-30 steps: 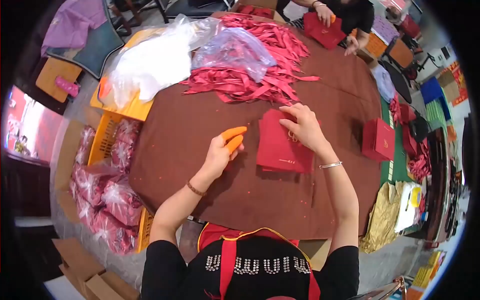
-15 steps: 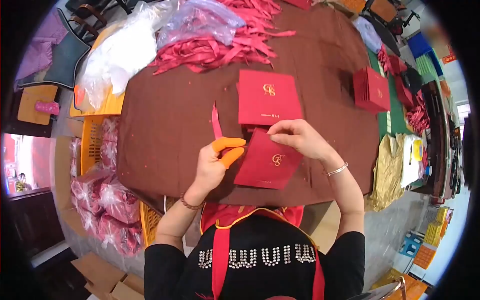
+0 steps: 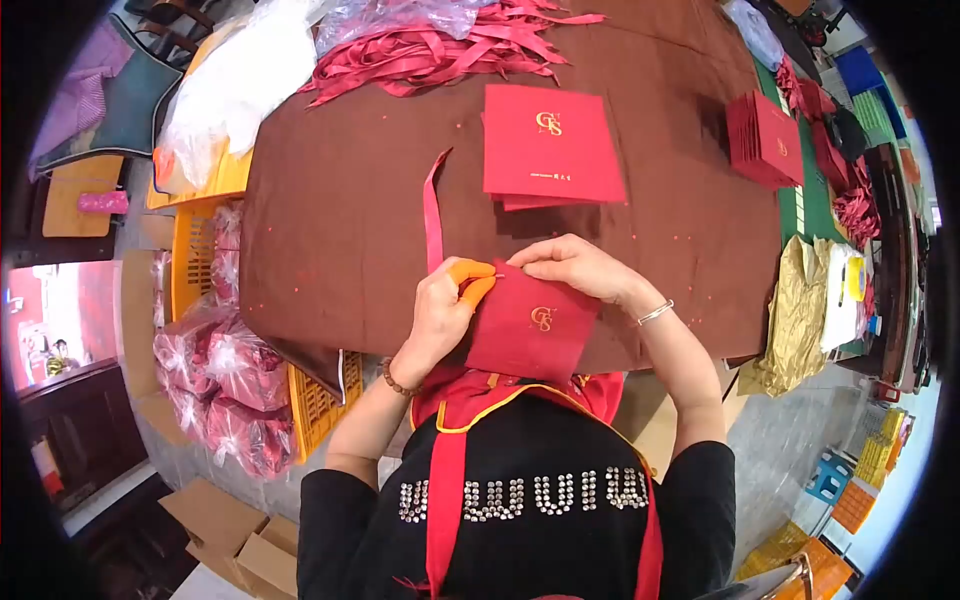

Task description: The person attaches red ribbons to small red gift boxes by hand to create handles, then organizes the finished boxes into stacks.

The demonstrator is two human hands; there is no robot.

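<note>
A flat red paper bag (image 3: 530, 330) with a gold monogram lies tilted in front of my chest. My left hand (image 3: 446, 308), with orange covers on thumb and forefinger, pinches a red ribbon (image 3: 433, 215) at the bag's upper left corner. The ribbon's free end stretches away over the brown cloth. My right hand (image 3: 580, 268) grips the bag's top edge between thumb and fingers, close to my left fingertips. Whether the ribbon passes through the bag's edge is hard to make out. Beyond my hands lies a small pile of similar bags (image 3: 555, 145).
A brown cloth (image 3: 340, 230) covers the table. Loose red ribbons (image 3: 430, 60) are heaped at the back. More red bags (image 3: 765, 140) stand at the right. Plastic-wrapped red bundles (image 3: 240, 390) and a yellow crate (image 3: 190, 260) are at the left.
My left hand has moved up to the bag's top corner with the ribbon, beside my right fingers. The bag has turned and shifted slightly. The view has tipped downward.
</note>
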